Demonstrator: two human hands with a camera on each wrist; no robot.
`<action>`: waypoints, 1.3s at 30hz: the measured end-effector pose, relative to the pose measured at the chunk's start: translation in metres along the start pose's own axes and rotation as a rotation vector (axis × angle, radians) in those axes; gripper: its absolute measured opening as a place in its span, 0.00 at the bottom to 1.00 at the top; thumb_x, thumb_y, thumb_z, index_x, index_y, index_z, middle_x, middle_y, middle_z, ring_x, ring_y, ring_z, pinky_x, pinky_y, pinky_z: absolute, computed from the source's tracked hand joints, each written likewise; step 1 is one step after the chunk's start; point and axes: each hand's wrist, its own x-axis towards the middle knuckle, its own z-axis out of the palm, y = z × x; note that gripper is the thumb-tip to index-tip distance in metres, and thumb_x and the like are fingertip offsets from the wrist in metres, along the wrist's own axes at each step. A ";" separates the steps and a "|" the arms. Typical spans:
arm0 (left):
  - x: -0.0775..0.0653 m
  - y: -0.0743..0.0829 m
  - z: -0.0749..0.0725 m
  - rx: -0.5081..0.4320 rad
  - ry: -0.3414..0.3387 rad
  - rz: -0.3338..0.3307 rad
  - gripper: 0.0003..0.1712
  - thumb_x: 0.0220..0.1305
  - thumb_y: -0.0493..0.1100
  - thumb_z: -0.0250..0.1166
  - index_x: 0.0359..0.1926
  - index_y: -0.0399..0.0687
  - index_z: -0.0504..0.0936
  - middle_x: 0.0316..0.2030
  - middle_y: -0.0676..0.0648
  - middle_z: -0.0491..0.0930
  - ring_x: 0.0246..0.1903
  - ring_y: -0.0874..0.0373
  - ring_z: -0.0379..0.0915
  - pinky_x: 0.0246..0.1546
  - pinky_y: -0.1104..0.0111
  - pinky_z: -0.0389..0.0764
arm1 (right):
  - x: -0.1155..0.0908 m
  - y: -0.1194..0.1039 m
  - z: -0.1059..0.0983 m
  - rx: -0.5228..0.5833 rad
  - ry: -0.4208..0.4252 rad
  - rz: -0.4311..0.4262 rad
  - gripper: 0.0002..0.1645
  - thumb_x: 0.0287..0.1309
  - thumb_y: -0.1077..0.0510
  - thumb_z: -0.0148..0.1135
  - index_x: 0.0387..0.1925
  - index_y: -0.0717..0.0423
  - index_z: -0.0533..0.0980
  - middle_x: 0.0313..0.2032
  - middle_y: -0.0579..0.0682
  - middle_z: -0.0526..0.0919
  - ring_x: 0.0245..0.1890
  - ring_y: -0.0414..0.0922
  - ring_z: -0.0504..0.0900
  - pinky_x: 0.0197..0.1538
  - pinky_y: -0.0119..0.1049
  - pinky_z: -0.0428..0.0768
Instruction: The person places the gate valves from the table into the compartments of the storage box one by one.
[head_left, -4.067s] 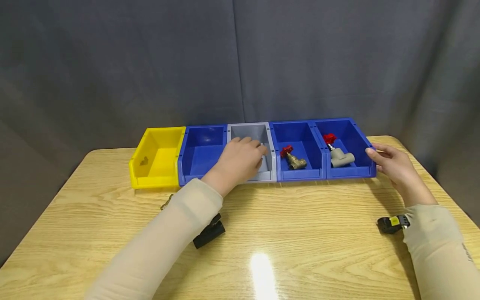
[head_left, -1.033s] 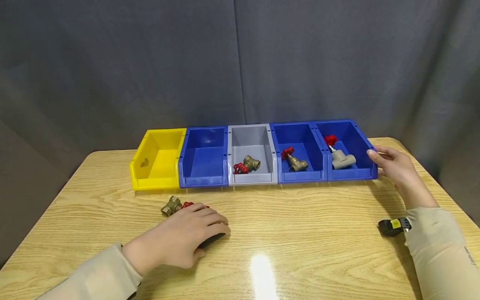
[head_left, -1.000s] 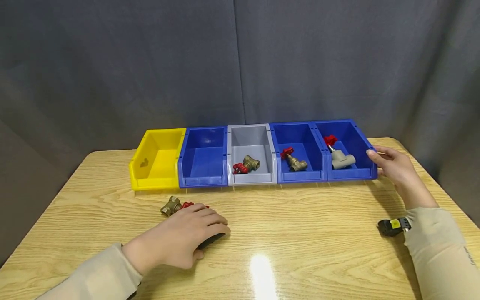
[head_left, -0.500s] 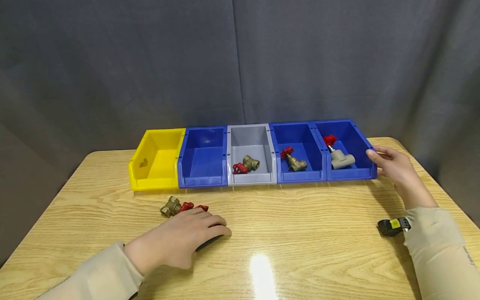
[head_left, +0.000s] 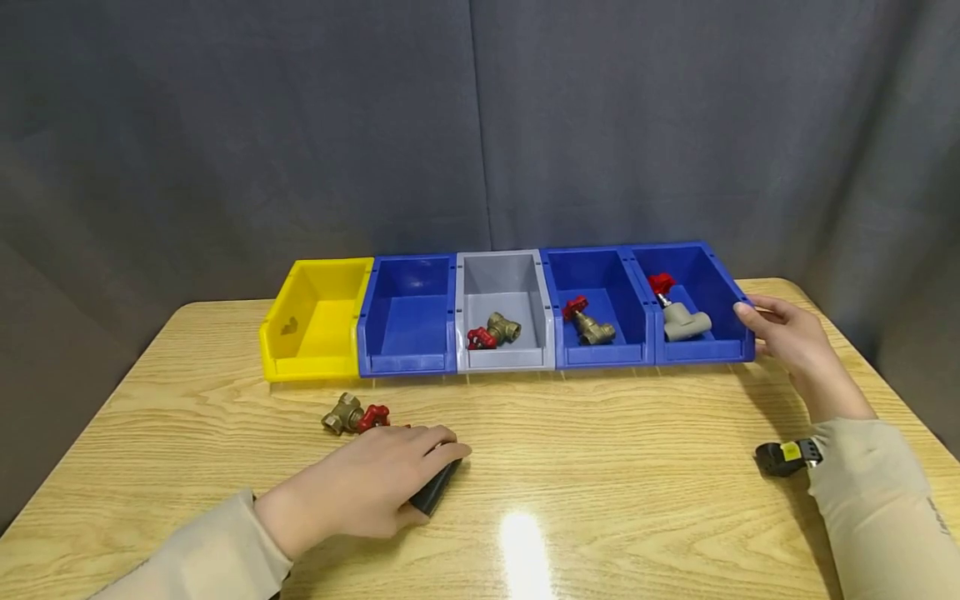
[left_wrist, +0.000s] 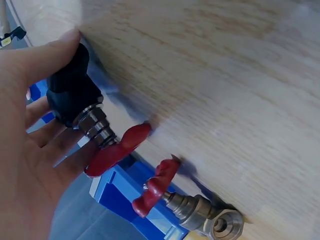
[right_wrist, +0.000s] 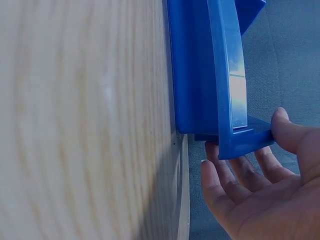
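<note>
Low on the table, my left hand (head_left: pixel 360 483) grips a black valve (head_left: pixel 437 490), thumb and fingers on opposite sides of its body. The left wrist view shows its metal neck (left_wrist: pixel 96 125) and red handwheel (left_wrist: pixel 117 152). Just beyond that hand lies a brass valve (head_left: pixel 343 414) with its own red handwheel (head_left: pixel 374 417). At the far right, my right hand (head_left: pixel 798 346) holds the side wall of the end blue bin (head_left: pixel 705 352). In the right wrist view the thumb is at the bin's rim (right_wrist: pixel 250 142), with the fingers on the outer side.
A row of bins stands along the back: yellow (head_left: pixel 307 367), blue (head_left: pixel 408 364), grey (head_left: pixel 506 360) and two more blue. Brass valves lie in the grey bin and the adjoining blue bin (head_left: pixel 600 357); a grey plastic valve (head_left: pixel 684 322) is in the end bin.
My left hand has come from the grey bin, where a brass valve now shows, back to the black valve. Lately that valve has turned in its grasp. My right hand has stayed put.
</note>
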 end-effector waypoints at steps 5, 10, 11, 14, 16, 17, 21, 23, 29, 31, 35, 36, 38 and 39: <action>-0.001 0.001 -0.003 -0.024 0.036 -0.012 0.43 0.49 0.43 0.79 0.65 0.44 0.69 0.57 0.48 0.72 0.50 0.53 0.76 0.51 0.60 0.80 | 0.000 0.000 0.000 -0.008 0.002 0.003 0.47 0.71 0.36 0.46 0.74 0.66 0.53 0.67 0.72 0.63 0.35 0.26 0.70 0.39 0.24 0.74; -0.004 0.004 -0.005 -0.019 0.062 0.001 0.43 0.47 0.42 0.81 0.64 0.43 0.71 0.55 0.48 0.73 0.49 0.53 0.77 0.50 0.60 0.80 | 0.001 -0.001 0.001 -0.012 -0.001 0.011 0.47 0.71 0.36 0.46 0.75 0.66 0.53 0.67 0.71 0.63 0.35 0.27 0.71 0.40 0.25 0.74; -0.005 0.004 -0.006 -0.018 0.067 0.004 0.43 0.47 0.43 0.81 0.64 0.43 0.71 0.55 0.48 0.73 0.49 0.54 0.77 0.50 0.60 0.80 | 0.001 -0.001 0.001 -0.011 -0.001 0.013 0.47 0.71 0.36 0.46 0.75 0.65 0.53 0.67 0.71 0.63 0.36 0.28 0.71 0.41 0.27 0.74; -0.007 0.006 -0.009 -0.014 0.078 0.011 0.45 0.47 0.44 0.81 0.64 0.43 0.71 0.56 0.47 0.73 0.50 0.54 0.77 0.51 0.60 0.80 | 0.001 -0.002 0.001 -0.013 -0.001 0.015 0.47 0.71 0.36 0.46 0.75 0.65 0.53 0.67 0.71 0.63 0.37 0.29 0.71 0.44 0.31 0.73; -0.007 0.007 -0.011 -0.017 0.085 0.012 0.45 0.47 0.44 0.81 0.65 0.43 0.70 0.57 0.47 0.73 0.51 0.54 0.76 0.53 0.60 0.79 | 0.000 -0.001 0.001 -0.015 0.000 0.015 0.47 0.70 0.35 0.46 0.75 0.65 0.53 0.67 0.71 0.63 0.39 0.31 0.71 0.46 0.33 0.73; -0.008 0.008 -0.012 -0.017 0.095 0.012 0.45 0.47 0.44 0.81 0.65 0.43 0.70 0.57 0.47 0.73 0.52 0.54 0.76 0.53 0.60 0.79 | 0.000 -0.001 0.001 -0.017 0.002 0.014 0.47 0.70 0.35 0.46 0.75 0.65 0.53 0.67 0.71 0.63 0.39 0.31 0.71 0.46 0.33 0.73; -0.009 0.008 -0.016 -0.005 0.162 0.019 0.43 0.48 0.41 0.80 0.64 0.43 0.70 0.57 0.47 0.73 0.52 0.54 0.75 0.54 0.60 0.78 | 0.000 0.000 0.001 -0.021 0.007 0.016 0.48 0.70 0.34 0.46 0.75 0.65 0.53 0.67 0.71 0.63 0.41 0.33 0.72 0.46 0.33 0.74; -0.010 0.007 -0.017 -0.002 0.202 0.021 0.43 0.47 0.40 0.80 0.63 0.43 0.70 0.57 0.47 0.73 0.53 0.54 0.75 0.54 0.59 0.78 | 0.000 0.000 0.001 -0.022 0.007 0.020 0.49 0.70 0.34 0.46 0.75 0.65 0.53 0.68 0.71 0.63 0.41 0.34 0.72 0.47 0.35 0.74; -0.012 0.006 -0.021 -0.013 0.280 0.003 0.44 0.46 0.39 0.80 0.64 0.42 0.69 0.58 0.46 0.73 0.54 0.52 0.75 0.53 0.58 0.79 | 0.000 -0.001 0.001 -0.019 -0.002 0.020 0.48 0.70 0.35 0.46 0.75 0.64 0.52 0.68 0.71 0.62 0.43 0.36 0.72 0.50 0.40 0.74; -0.012 0.005 -0.024 -0.010 0.305 -0.007 0.45 0.45 0.38 0.80 0.64 0.42 0.69 0.58 0.46 0.73 0.54 0.52 0.75 0.52 0.57 0.80 | 0.000 -0.001 0.001 -0.019 -0.001 0.014 0.47 0.70 0.35 0.46 0.75 0.64 0.52 0.68 0.71 0.62 0.41 0.33 0.71 0.48 0.36 0.74; -0.013 0.002 -0.030 -0.023 0.324 -0.056 0.47 0.43 0.39 0.81 0.65 0.44 0.68 0.60 0.46 0.73 0.55 0.51 0.75 0.50 0.56 0.81 | 0.001 -0.001 0.000 -0.020 0.002 0.009 0.48 0.70 0.35 0.47 0.75 0.63 0.53 0.68 0.71 0.62 0.46 0.39 0.73 0.48 0.38 0.75; -0.013 0.002 -0.031 -0.031 0.329 -0.073 0.47 0.43 0.39 0.81 0.65 0.44 0.68 0.60 0.46 0.73 0.54 0.51 0.76 0.49 0.55 0.81 | 0.001 -0.001 0.000 -0.020 0.002 0.011 0.48 0.69 0.34 0.47 0.75 0.63 0.53 0.68 0.71 0.62 0.48 0.42 0.74 0.49 0.39 0.75; -0.014 0.001 -0.034 -0.046 0.337 -0.112 0.47 0.44 0.40 0.81 0.65 0.45 0.69 0.60 0.46 0.73 0.52 0.50 0.77 0.47 0.55 0.82 | 0.001 0.000 0.000 -0.021 0.002 0.013 0.48 0.69 0.34 0.47 0.75 0.63 0.53 0.68 0.71 0.62 0.49 0.45 0.73 0.49 0.39 0.75; -0.014 0.001 -0.035 -0.052 0.346 -0.129 0.47 0.44 0.40 0.81 0.65 0.45 0.69 0.60 0.46 0.74 0.50 0.51 0.78 0.45 0.56 0.83 | 0.001 0.000 0.000 -0.020 0.002 0.013 0.48 0.69 0.34 0.47 0.75 0.64 0.53 0.68 0.71 0.61 0.49 0.44 0.73 0.49 0.38 0.75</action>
